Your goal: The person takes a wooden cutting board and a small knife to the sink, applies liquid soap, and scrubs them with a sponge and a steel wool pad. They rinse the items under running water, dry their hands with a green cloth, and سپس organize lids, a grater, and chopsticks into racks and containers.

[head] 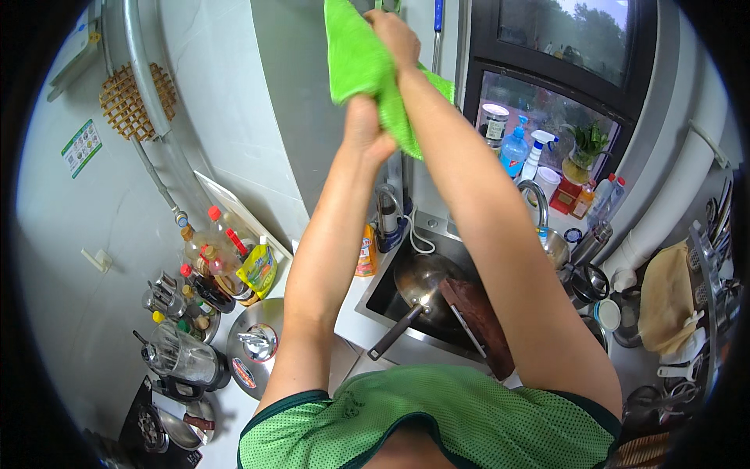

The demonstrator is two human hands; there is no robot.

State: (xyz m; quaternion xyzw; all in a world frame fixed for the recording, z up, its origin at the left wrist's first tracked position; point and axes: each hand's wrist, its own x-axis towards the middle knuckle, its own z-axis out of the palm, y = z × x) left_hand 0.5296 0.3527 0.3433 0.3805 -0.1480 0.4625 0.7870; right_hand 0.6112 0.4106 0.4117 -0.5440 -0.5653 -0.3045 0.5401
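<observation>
Both my arms stretch up and away, with a bright green cloth [360,55] between my hands. My left hand [368,129] holds its lower edge, its fingers largely hidden by the fabric. Higher up and to the right, my right hand [398,38] is closed on the cloth near a small green loop on the wall. Part of the cloth hangs behind my right forearm. Below my arms, a metal frying pan [425,278] rests in the sink [381,299], its dark handle over the front rim. A dark wooden board [483,322] leans there beside it.
Sauce bottles [220,264], a blender jug [181,357] and a large metal lid [237,337] crowd the left counter. A curved faucet [539,202] rises right of the sink. Spray and soap bottles [515,146] line the windowsill. An orange packet [366,252] stands by the sink.
</observation>
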